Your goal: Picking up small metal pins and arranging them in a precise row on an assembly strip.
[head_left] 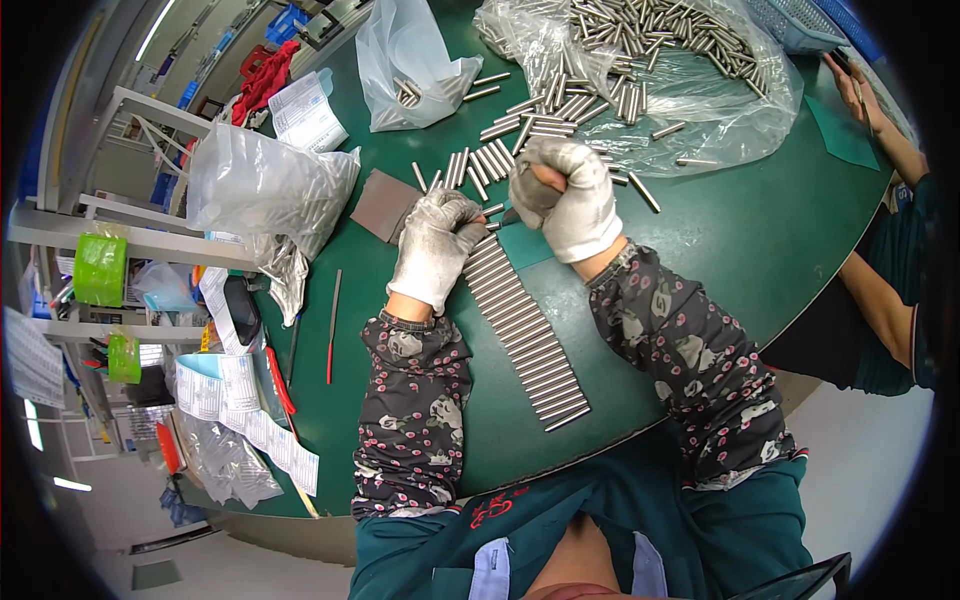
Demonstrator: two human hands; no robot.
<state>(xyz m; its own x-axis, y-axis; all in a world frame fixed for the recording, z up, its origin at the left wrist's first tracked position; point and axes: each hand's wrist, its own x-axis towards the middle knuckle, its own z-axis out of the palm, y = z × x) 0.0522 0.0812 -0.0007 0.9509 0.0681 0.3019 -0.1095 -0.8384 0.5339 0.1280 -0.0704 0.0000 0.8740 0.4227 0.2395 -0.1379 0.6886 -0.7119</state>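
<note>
My left hand (436,245), in a white work glove, rests on the top end of a long neat row of metal rods (525,335) laid side by side on the green table (700,240); its fingers curl over a rod there. My right hand (568,193), also gloved, is closed in a fist around a small dark tool whose tip points toward the left hand. Loose metal rods (500,150) lie scattered just beyond both hands.
A clear plastic sheet with a heap of rods (650,50) lies at the far right. Plastic bags (265,185) (405,65) sit to the left and behind. A grey pad (385,203) and a red-handled file (332,325) lie to the left. Another person's arm (880,290) is at the right edge.
</note>
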